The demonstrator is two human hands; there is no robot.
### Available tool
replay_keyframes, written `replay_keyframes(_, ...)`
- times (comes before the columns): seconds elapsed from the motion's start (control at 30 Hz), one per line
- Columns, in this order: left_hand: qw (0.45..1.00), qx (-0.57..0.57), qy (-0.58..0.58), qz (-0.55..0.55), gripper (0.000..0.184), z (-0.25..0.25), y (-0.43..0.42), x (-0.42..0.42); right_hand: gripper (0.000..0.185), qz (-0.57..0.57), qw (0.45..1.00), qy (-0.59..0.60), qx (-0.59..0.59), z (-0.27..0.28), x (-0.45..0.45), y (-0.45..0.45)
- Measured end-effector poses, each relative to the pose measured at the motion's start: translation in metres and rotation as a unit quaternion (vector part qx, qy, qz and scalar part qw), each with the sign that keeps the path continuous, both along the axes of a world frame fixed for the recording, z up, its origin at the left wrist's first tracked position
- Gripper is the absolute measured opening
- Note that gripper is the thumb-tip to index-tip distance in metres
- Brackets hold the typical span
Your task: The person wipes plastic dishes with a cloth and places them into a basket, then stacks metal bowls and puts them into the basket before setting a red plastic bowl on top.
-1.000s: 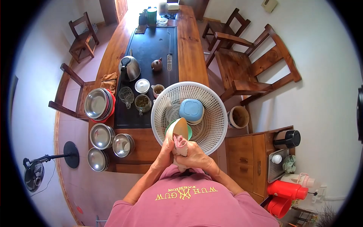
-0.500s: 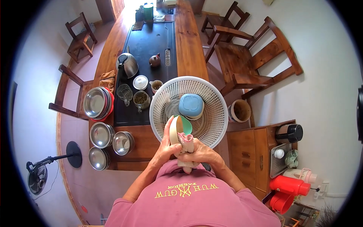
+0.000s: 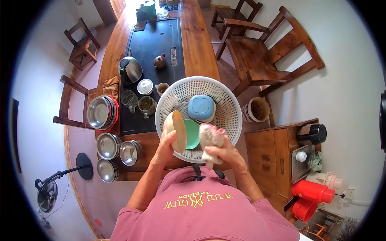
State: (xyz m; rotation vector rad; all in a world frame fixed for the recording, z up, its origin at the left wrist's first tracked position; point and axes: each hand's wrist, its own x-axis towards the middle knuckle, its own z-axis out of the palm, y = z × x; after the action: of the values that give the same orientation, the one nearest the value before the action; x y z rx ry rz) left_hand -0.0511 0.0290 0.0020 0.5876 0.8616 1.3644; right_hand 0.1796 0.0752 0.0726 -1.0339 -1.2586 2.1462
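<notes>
My left hand [image 3: 164, 148] grips a cream-yellow bowl [image 3: 177, 130], tilted on its side over the near left part of a white perforated basket [image 3: 229, 94]. Bunched in my right hand [image 3: 229, 154] is a whitish cloth [image 3: 211, 140] with pink edges, held apart from the bowl. Between the two hands, a green bowl [image 3: 193, 134] lies inside the basket. Behind it in the basket sits a blue square container [image 3: 201, 107] with something pale under it.
Stacked metal bowls [image 3: 107, 145] stand on the table's near left. A kettle [image 3: 130, 70], lidded white cup [image 3: 145, 86], glass mug [image 3: 147, 105] and small teapot [image 3: 159, 61] rest on the black tea tray [image 3: 157, 40]. A bucket [image 3: 257, 110] and cabinet [image 3: 265, 156] are at right.
My hands have moved apart. The cloth has come away from the bowl to the right, and the bowl has shifted left, showing more of the green bowl. The view has shifted slightly.
</notes>
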Motion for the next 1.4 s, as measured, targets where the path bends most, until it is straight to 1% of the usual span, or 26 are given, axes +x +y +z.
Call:
replay_keyframes(0.03, 1.000, -0.002, 0.001, -0.002, 0.069, -0.001, 0.004, -0.001, 0.040, -0.023, 0.999, -0.029, 0.016, -0.016, 0.008, 0.006)
replay_keyframes(0.07, 1.000, -0.013, 0.027, 0.005, 0.079, -0.001, 0.009, -0.002, 0.030, -0.080, 0.996, -0.017, 0.044, -0.028, 0.011, 0.011)
replay_keyframes(0.1, 0.998, -0.024, 0.054, 0.013, 0.090, -0.002, 0.013, -0.002, 0.022, -0.136, 0.990, -0.009, 0.032, -0.029, 0.014, 0.013)
replay_keyframes(0.13, 0.998, -0.024, 0.062, 0.000, 0.094, 0.000, 0.019, -0.004, 0.019, -0.163, 0.984, -0.028, 0.058, -0.039, 0.020, 0.016)
replay_keyframes(0.17, 0.998, -0.026, 0.062, -0.002, 0.094, -0.001, 0.025, -0.005, 0.016, -0.191, 0.977, -0.047, 0.085, -0.050, 0.028, 0.019)
replay_keyframes(0.23, 0.994, -0.020, 0.104, 0.001, 0.097, -0.003, 0.037, -0.006, 0.010, -0.215, 0.972, -0.040, 0.085, -0.053, 0.041, 0.021)
replay_keyframes(0.3, 0.992, -0.022, 0.121, -0.006, 0.101, -0.007, 0.052, -0.007, 0.009, -0.233, 0.968, -0.034, 0.084, -0.062, 0.053, 0.023)
replay_keyframes(0.37, 0.984, -0.023, 0.175, -0.007, 0.103, -0.010, 0.067, -0.004, 0.010, -0.250, 0.963, -0.041, 0.092, -0.072, 0.060, 0.023)
replay_keyframes(0.4, 0.982, -0.033, 0.188, -0.015, 0.105, -0.004, 0.074, -0.001, 0.010, -0.264, 0.958, -0.047, 0.102, -0.076, 0.062, 0.024)
replay_keyframes(0.43, 0.981, -0.033, 0.188, -0.017, 0.105, -0.004, 0.081, 0.001, 0.010, -0.266, 0.958, -0.047, 0.101, -0.081, 0.065, 0.024)
replay_keyframes(0.5, 0.959, -0.039, 0.279, -0.029, 0.107, -0.004, 0.092, 0.004, 0.018, -0.257, 0.964, -0.032, 0.066, -0.088, 0.070, 0.025)
replay_keyframes(0.57, 0.952, -0.055, 0.299, -0.033, 0.108, -0.014, 0.103, 0.007, 0.017, -0.270, 0.962, -0.012, 0.049, -0.092, 0.068, 0.025)
replay_keyframes(0.63, 0.942, -0.071, 0.326, -0.042, 0.109, -0.023, 0.112, 0.010, 0.011, -0.287, 0.955, -0.001, 0.071, -0.091, 0.068, 0.026)
replay_keyframes(0.7, 0.937, -0.077, 0.337, -0.046, 0.110, -0.030, 0.119, 0.012, 0.011, -0.284, 0.957, -0.010, 0.065, -0.096, 0.071, 0.028)
replay_keyframes(0.77, 0.918, -0.087, 0.385, -0.044, 0.111, -0.040, 0.126, 0.014, 0.010, -0.292, 0.953, 0.003, 0.076, -0.100, 0.072, 0.028)
replay_keyframes(0.8, 0.914, -0.092, 0.393, -0.045, 0.112, -0.042, 0.128, 0.015, 0.022, -0.261, 0.964, 0.008, 0.039, -0.099, 0.078, 0.029)
replay_keyframes(0.83, 0.914, -0.092, 0.393, -0.045, 0.112, -0.046, 0.131, 0.015, 0.022, -0.261, 0.964, 0.007, 0.038, -0.099, 0.080, 0.029)
replay_keyframes(0.9, 0.889, -0.104, 0.443, -0.045, 0.112, -0.056, 0.134, 0.014, 0.020, -0.237, 0.970, -0.019, 0.050, -0.096, 0.080, 0.030)
replay_keyframes(1.33, 0.871, -0.142, 0.467, -0.047, 0.115, -0.081, 0.145, 0.016, 0.019, -0.209, 0.978, 0.004, 0.014, -0.101, 0.085, 0.039)
replay_keyframes(1.4, 0.861, -0.145, 0.485, -0.054, 0.115, -0.083, 0.148, 0.017, 0.019, -0.208, 0.978, 0.001, 0.014, -0.103, 0.086, 0.039)
